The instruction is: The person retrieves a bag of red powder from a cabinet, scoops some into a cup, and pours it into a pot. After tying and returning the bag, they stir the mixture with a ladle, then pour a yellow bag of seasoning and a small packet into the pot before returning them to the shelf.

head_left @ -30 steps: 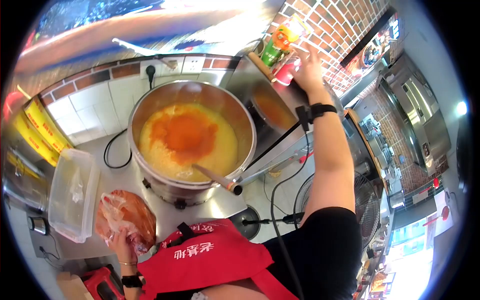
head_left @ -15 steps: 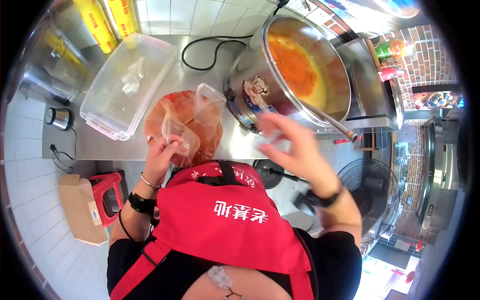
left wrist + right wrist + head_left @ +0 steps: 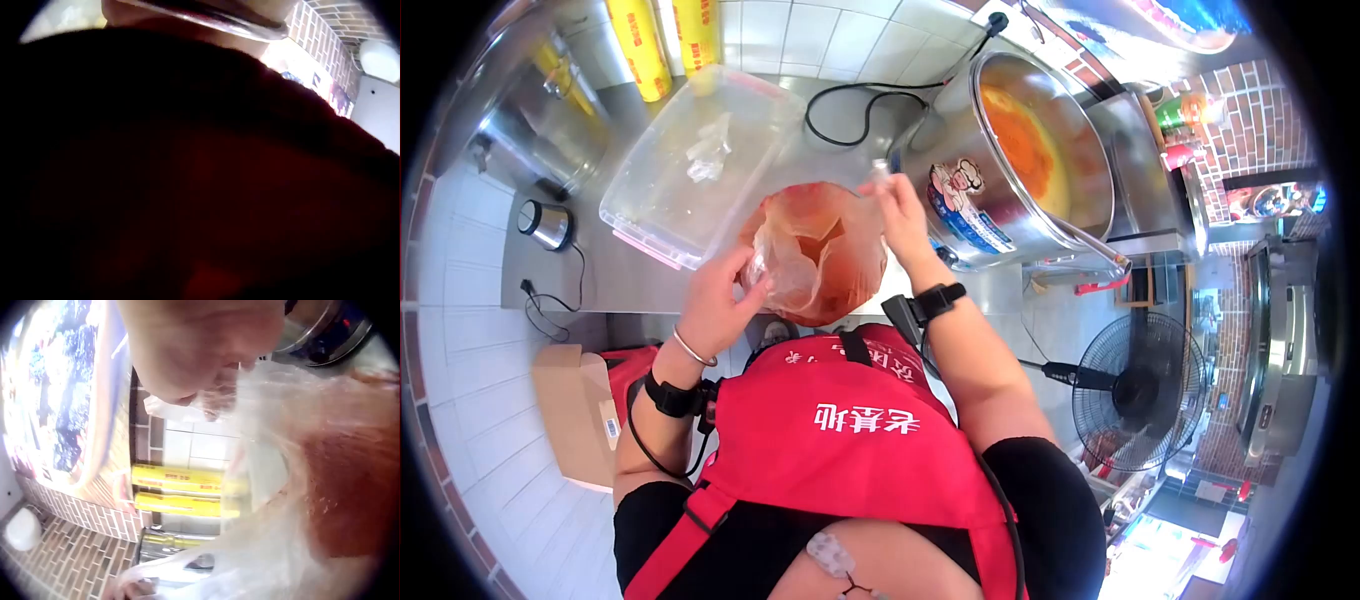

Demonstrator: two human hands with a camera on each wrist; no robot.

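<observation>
A clear plastic bag point(image 3: 840, 275) of orange-red contents sits at the counter's front edge, its mouth spread between both hands. My left hand point(image 3: 718, 300) grips the bag's left edge, bunched plastic at the fingertips. On the other side my right hand point(image 3: 903, 222) pinches the rim and holds it up. In the right wrist view, the right hand point(image 3: 206, 347) has plastic gathered under its curled fingers, and reddish contents show through the film. The left wrist view is mostly dark and hides the fingers.
A large steel pot point(image 3: 940, 140) stands right of the bag, with yellow-and-orange contents and a long handle leaning over its rim. Behind the left hand lies a clear plastic tub point(image 3: 665, 185). A black cable point(image 3: 840, 140) loops across the counter. A fan point(image 3: 1140, 390) stands at right.
My right hand has come down from the packets on the far right shelf, past the pot, to the bag's rim. The left hand has stayed on the bag, which is now spread wider.
</observation>
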